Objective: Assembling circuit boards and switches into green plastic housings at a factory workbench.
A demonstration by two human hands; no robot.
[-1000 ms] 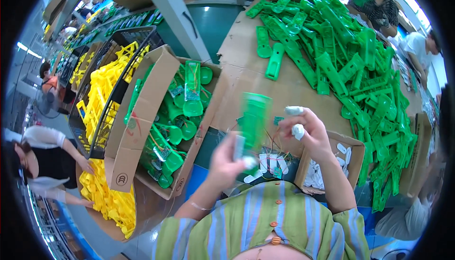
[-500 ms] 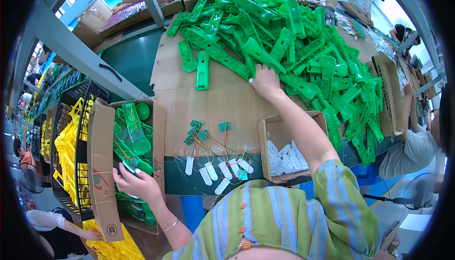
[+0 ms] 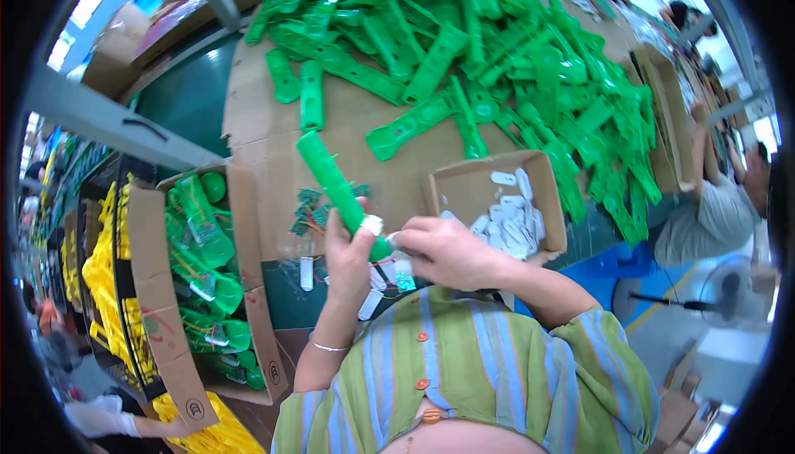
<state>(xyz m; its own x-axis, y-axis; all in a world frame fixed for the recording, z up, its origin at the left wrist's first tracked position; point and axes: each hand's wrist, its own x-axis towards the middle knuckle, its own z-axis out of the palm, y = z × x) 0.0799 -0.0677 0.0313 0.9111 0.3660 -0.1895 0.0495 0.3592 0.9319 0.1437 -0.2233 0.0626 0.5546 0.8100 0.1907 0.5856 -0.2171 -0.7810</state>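
Note:
My left hand [image 3: 348, 247] is closed round a long green plastic housing [image 3: 327, 174], which tilts with its far end up to the left. White wrapping covers its thumb tip. Close by the housing's lower end is my right hand [image 3: 451, 251], its fingers pinched together; what is between them is too small to make out. Small green circuit boards [image 3: 308, 210] with thin wires lie beyond my left hand, partly hidden by it. White oblong pieces [image 3: 306, 273] wired to them rest near the table's front edge.
A pile of green housings [image 3: 497, 57] covers the cardboard sheet's far side. A carton of white oblong covers [image 3: 556, 206] stands at right. At left is a carton [image 3: 157, 321] of wired green housings, beside a black crate [image 3: 137, 305] of yellow parts. Other people work around the table.
My right hand has come back from the pile and my left hand has left the left carton. A green housing is now in my left hand, and both hands meet in front of me.

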